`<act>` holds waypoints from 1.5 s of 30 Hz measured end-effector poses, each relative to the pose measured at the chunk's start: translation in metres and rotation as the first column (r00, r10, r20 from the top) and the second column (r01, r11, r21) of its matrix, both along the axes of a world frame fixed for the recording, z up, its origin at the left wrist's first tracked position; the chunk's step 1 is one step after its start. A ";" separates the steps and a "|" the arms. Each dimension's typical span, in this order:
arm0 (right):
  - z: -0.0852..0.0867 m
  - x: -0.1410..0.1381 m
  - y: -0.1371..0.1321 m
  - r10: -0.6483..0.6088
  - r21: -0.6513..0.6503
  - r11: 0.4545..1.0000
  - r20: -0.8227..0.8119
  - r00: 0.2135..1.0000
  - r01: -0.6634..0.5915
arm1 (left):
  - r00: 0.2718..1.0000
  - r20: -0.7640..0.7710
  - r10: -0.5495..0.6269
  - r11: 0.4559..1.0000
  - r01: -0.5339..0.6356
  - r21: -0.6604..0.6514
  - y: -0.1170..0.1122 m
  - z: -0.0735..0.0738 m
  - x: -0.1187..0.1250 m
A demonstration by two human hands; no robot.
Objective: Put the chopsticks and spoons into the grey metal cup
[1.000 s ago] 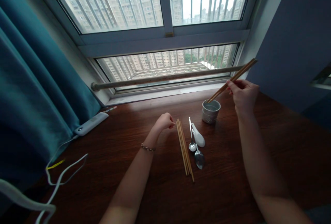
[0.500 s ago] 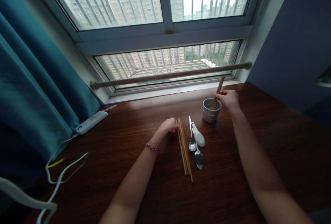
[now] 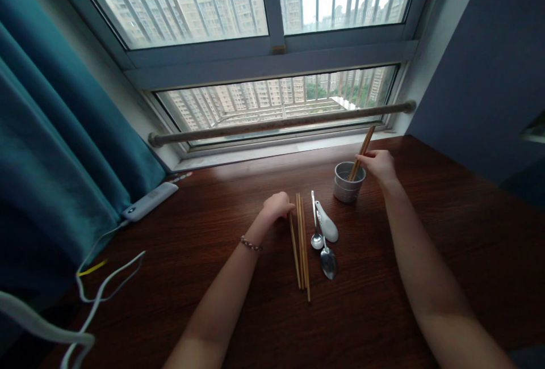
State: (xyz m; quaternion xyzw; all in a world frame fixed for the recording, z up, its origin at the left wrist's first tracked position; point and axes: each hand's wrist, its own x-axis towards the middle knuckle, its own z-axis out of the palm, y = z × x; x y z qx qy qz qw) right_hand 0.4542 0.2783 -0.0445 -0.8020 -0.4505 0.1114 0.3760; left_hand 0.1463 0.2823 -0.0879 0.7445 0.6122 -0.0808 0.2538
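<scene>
My right hand (image 3: 378,166) grips a bundle of wooden chopsticks (image 3: 364,147), tilted to the right with their lower ends inside a grey cup (image 3: 347,190). Left of it, my left hand (image 3: 279,206) pinches the upper end of a single chopstick (image 3: 295,252); the fingertips are partly hidden. Several loose chopsticks (image 3: 303,244) lie side by side on the table just right of that one. Beyond them rest a long-handled metal spoon (image 3: 316,239), a white spoon (image 3: 327,226) and a second metal spoon (image 3: 328,263).
The dark wooden table (image 3: 204,204) runs up to a window with a metal rail (image 3: 281,125) across it. A white power strip (image 3: 150,201) with a white cable (image 3: 96,301) lies at the left, by the teal curtain (image 3: 63,119).
My left hand has drawn one chopstick slightly left, apart from the others, which have turned more upright in view. The chopsticks in my right hand lean a little further right.
</scene>
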 end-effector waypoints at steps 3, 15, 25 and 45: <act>0.002 0.002 -0.001 -0.006 -0.025 1.000 -0.003 1.000 0.006 | 0.996 0.087 -0.008 1.000 0.007 0.015 0.001 0.010 -0.005; 0.045 -0.022 -0.038 0.042 0.141 0.988 0.122 0.992 -0.060 | 0.978 0.200 0.056 0.996 -0.069 0.058 -0.002 0.018 -0.007; 0.062 -0.030 -0.054 0.083 0.148 0.983 0.141 0.986 -0.104 | 0.986 0.119 0.115 0.993 -0.116 0.002 0.001 -0.022 0.012; -0.009 -0.156 -0.045 0.785 -0.665 0.449 -0.025 0.619 -0.596 | 1.000 -0.002 -0.026 0.994 0.026 0.106 -0.013 -0.008 0.015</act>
